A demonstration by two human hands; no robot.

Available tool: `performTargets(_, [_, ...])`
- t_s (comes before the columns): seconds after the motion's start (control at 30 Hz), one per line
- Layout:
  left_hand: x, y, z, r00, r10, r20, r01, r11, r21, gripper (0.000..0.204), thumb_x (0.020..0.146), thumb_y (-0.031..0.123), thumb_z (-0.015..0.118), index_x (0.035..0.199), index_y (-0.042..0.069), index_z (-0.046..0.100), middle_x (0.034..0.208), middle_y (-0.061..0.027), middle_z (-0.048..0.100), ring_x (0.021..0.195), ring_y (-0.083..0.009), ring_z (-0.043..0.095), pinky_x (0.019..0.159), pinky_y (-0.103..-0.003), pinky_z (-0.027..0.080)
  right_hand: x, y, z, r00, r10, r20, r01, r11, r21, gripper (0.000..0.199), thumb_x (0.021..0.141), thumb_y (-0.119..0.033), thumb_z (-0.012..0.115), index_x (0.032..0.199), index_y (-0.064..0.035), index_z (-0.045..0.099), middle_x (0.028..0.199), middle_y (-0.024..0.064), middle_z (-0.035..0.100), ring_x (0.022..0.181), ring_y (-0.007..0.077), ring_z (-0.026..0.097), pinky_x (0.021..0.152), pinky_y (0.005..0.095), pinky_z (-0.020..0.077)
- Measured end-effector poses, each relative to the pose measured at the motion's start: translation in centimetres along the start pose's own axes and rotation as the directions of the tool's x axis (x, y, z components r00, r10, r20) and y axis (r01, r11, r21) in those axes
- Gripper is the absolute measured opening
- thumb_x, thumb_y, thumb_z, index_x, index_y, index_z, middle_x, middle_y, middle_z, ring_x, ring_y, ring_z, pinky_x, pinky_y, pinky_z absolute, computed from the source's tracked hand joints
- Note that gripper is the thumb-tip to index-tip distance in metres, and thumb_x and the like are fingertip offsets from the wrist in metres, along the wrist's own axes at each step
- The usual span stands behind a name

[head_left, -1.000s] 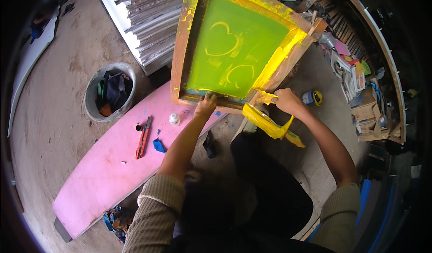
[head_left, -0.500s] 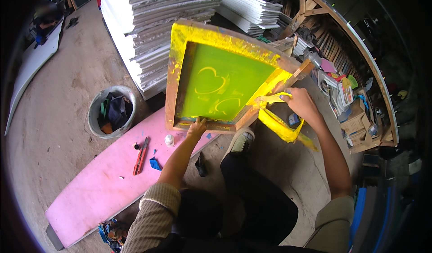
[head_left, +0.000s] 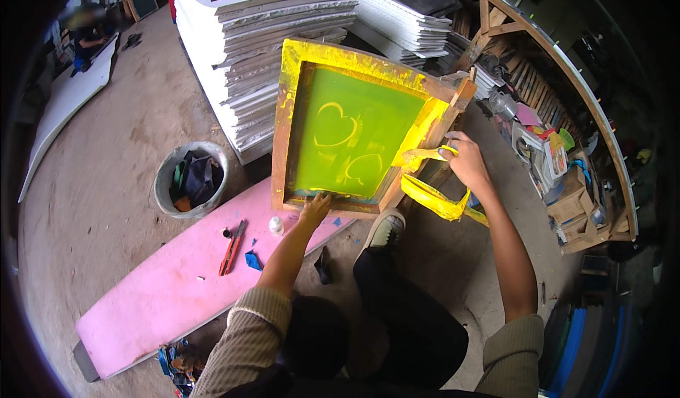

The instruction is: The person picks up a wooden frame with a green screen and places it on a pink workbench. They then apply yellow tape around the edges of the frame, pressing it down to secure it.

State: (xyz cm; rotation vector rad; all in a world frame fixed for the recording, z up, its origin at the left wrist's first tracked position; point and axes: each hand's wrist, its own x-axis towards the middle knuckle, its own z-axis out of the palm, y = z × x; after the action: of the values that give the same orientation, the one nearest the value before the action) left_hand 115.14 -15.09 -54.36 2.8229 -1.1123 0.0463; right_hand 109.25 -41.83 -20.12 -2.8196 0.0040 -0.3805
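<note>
A screen-printing frame (head_left: 282, 158) is held tilted up ahead of me. Its wooden border is smeared with yellow ink, and its green mesh (head_left: 365, 118) carries two pale heart-like outlines. My left hand (head_left: 314, 209) is closed over the near rim, its fingertips on the inner side. In my right hand (head_left: 467, 164) is a yellow-coated flat scraper (head_left: 426, 154), its blade against the inked right side of the frame. Just below the scraper sits an ink-covered yellow tub (head_left: 433, 201); what supports it is hidden.
A long pink board (head_left: 156, 295) bears a red cutter knife (head_left: 231, 248), a small white bottle (head_left: 276, 225) and blue scraps. A bucket of cloths (head_left: 164, 192) stands beyond it. White sheets (head_left: 244, 79) are stacked behind the frame. Another person (head_left: 86, 42) is at far left.
The whole view has shifted slightly. The frame has turned a little, and my right hand with the scraper has come leftward, nearer its right side. My left hand keeps its hold.
</note>
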Motion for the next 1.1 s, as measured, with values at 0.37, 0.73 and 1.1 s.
performTargets(0.37, [-1.0,-1.3,-7.5,0.968,0.13,-0.215,-0.141,0.989,-0.038,0.062,0.072,0.01,0.062,0.129,0.005,0.039,0.132,-0.0094,0.039,0.125,-0.0246,0.034,0.104,-0.049,0.028,0.6,-2.1,2.0,1.0,0.004,-0.011,-0.002,0.987,0.16,0.034,0.079,-0.018,0.061,0.102,0.0078,0.06,0.12,0.0174,0.053,0.102,0.0327,0.056,0.089,0.0353,0.0426])
performTargets(0.73, [6.6,-3.4,-34.1,0.65,0.083,-0.756,0.075,0.982,0.173,0.065,0.084,0.038,0.054,0.137,0.012,0.026,0.14,-0.0113,0.027,0.133,-0.0268,0.019,0.109,-0.053,0.013,-0.2,1.8,8.9,0.892,0.451,0.021,-0.164,0.282,0.945,0.037,0.081,-0.031,0.061,0.094,0.0036,0.061,0.081,0.0075,0.059,0.082,0.0158,0.055,0.076,0.0274,0.0406])
performTargets(1.1, [9.4,-5.4,-33.7,0.662,-0.014,-0.749,0.242,0.95,0.196,0.049,0.082,0.054,0.047,0.115,0.018,0.048,0.105,-0.0116,0.045,0.104,-0.0309,0.041,0.097,-0.048,0.028,-2.2,-0.1,8.1,0.807,0.563,0.18,-0.585,0.718,0.376,0.061,0.07,-0.035,0.066,0.108,0.0086,0.048,0.085,0.0225,0.062,0.065,0.0259,0.064,0.061,0.0322,0.0511])
